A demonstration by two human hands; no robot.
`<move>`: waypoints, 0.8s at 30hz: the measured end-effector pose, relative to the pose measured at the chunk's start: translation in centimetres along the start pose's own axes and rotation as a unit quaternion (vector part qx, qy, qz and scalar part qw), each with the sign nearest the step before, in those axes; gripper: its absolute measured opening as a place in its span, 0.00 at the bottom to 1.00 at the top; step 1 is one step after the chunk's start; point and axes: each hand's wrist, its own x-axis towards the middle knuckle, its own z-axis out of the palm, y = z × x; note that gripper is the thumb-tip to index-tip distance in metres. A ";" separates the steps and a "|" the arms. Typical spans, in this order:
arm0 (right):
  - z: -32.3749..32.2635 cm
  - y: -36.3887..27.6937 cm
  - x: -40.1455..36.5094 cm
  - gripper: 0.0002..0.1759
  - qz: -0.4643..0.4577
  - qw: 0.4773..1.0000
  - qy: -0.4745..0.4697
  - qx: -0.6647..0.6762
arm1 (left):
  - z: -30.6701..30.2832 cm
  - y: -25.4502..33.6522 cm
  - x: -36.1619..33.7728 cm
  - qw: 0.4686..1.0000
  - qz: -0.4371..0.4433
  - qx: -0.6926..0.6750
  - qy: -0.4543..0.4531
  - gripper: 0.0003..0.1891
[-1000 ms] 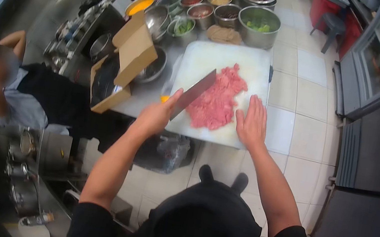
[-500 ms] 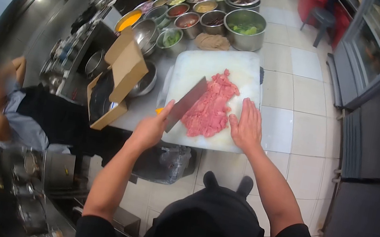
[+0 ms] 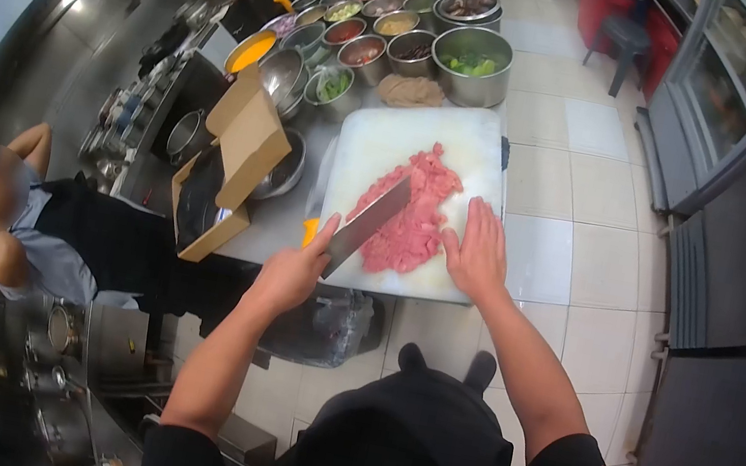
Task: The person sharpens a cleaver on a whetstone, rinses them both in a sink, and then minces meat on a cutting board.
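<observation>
Pale tiles point(image 3: 552, 180) run down the right of the kitchen, and along their left stands a metal table point(image 3: 280, 222) with a white cutting board point(image 3: 363, 147) at its near right corner. Straight to the grip: the left hand point(image 3: 288, 276) is closed around the handle end of a broad cleaver point(image 3: 369, 230), just off the board's near left corner. Look at that blade, its long axis slanting away and rightward, from the near left corner toward the middle of the board, its far end over the pink raw meat point(image 3: 407, 239). From the left hand the meat lies rightward and a little away, a loose, flattened heap, longer from far edge to near edge than across. The right hand point(image 3: 477, 256) is the nearer one, open and held flat, fingers pointing away, thumb right beside the meat's right side; whether it touches, I cannot tell. So the meat sits between the two hands, cleaver on its left, open palm on its right. Farther out, a brown cloth point(image 3: 411, 91) lies just past the board's far edge, with a large pot of greens point(image 3: 467, 83) close behind it. Toward the table's left edge stands an open cardboard box point(image 3: 250, 137), and beyond that edge is another person point(image 3: 109, 231) in a dark apron, arms raised.
</observation>
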 end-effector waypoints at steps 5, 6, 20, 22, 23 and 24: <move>0.1 0.1 -0.9 0.43 -0.003 1.000 -0.002 -0.001 | 2.5 -1.1 0.1 0.999 -0.014 0.046 -0.023 0.36; 0.0 0.0 -0.9 0.43 -0.006 1.000 -0.012 0.000 | 2.0 -1.8 0.4 0.998 -0.013 0.052 -0.025 0.36; 0.8 0.2 -0.6 0.43 -0.010 1.000 0.006 -0.009 | 3.2 -1.9 0.4 0.996 0.010 -0.008 0.093 0.32; 0.8 0.4 -0.9 0.44 -0.004 1.000 -0.003 -0.010 | 2.7 -2.3 0.9 0.998 -0.037 0.048 -0.015 0.31; 0.8 0.5 -0.6 0.45 0.003 1.000 -0.008 -0.012 | 1.7 -1.9 1.3 0.999 -0.026 0.043 -0.018 0.30; 0.7 0.8 -0.4 0.45 0.005 1.000 0.000 -0.001 | -0.3 0.0 0.9 0.999 -0.024 0.037 -0.006 0.29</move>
